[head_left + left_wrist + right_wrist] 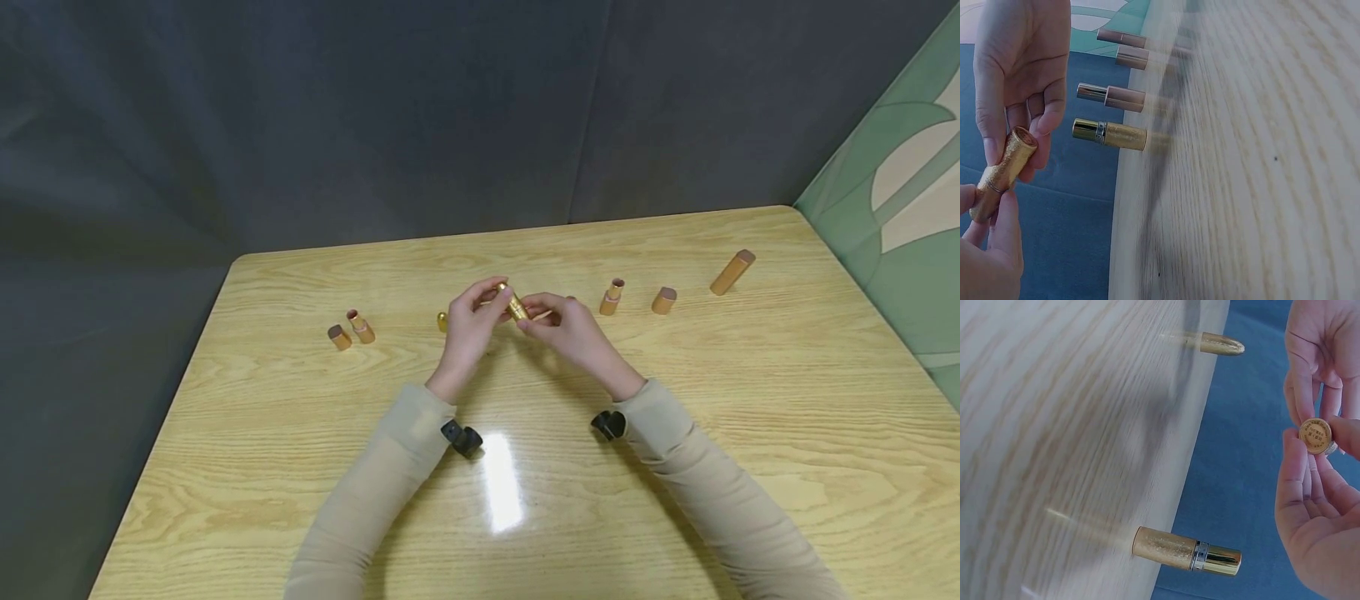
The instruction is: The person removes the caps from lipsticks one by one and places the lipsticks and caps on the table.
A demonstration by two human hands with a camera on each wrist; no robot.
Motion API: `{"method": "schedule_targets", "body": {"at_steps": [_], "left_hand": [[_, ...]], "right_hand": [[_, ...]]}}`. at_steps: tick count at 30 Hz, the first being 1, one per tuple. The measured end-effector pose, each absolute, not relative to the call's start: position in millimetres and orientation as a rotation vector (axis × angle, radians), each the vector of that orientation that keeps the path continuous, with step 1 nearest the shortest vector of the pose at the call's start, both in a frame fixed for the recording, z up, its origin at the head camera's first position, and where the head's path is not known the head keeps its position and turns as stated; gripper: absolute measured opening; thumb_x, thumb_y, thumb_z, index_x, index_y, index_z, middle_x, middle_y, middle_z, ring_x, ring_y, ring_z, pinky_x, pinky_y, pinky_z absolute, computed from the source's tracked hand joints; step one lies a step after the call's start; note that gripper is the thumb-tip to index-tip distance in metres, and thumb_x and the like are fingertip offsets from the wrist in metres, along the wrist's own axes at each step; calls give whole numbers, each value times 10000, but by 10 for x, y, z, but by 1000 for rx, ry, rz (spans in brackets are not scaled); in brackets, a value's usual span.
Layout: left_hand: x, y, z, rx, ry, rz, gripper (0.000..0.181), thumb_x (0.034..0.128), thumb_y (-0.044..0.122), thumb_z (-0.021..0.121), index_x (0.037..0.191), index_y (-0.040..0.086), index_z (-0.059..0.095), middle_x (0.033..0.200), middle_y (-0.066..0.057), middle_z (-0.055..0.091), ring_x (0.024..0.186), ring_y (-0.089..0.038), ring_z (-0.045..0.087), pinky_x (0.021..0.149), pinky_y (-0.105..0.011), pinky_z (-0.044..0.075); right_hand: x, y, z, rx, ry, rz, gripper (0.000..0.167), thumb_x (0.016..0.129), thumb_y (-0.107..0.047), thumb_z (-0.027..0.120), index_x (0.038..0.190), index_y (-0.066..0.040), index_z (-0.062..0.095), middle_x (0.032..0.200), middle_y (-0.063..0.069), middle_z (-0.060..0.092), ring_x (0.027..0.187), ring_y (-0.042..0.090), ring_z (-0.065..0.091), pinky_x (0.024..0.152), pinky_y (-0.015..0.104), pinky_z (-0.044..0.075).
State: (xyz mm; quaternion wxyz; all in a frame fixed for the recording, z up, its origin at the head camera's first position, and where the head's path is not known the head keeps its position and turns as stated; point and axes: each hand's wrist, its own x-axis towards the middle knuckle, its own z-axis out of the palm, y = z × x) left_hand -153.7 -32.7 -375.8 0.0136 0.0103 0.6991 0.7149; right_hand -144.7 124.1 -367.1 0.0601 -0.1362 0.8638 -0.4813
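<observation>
Tube [514,305] pinched by left hand [470,327] and right hand [566,327]! Only the right-wrist view gives us its lettered end [1315,436]; rounded gold piece [1221,344] stands left of the tube.

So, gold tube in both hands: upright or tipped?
Tipped: in the left wrist view the held tube slants across the direction of the silver-ringed standing tube.

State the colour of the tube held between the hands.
The tube is shiny gold, seen best in the left wrist view.
</observation>
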Motion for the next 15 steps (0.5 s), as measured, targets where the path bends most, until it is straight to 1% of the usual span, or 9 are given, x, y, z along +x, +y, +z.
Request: {"method": "schedule_targets", "body": {"at_steps": [6,11,15], "left_hand": [[-1530,-313,-3758,20,2151,2248,315,953,136,584,1238,2,606,1061,-135,622,849,-58,618,842,-291,579],[-1537,-307,-3756,21,2133,2250,333,957,140,577,1256,-4,596,1053,-121,617,837,-46,620,840,-283,579],[-1544,-297,-3766,21,2113,2270,330,960,140,573,1255,-6,597,1035,-108,615,822,-37,622,832,-278,580]], "right_hand": [[-1439,1237,-3655,-425,2626,-1453,329,909,-64,627,1223,32,604,1065,224,668,861,288,657,713,252,534],[-1442,1238,-3655,-416,2623,-1452,360,915,-64,614,1259,36,581,1062,228,661,856,278,642,683,179,490],[-1461,1250,-3677,-434,2626,-1457,358,913,-44,605,1256,53,578,1051,239,659,851,273,640,678,150,480]]}}
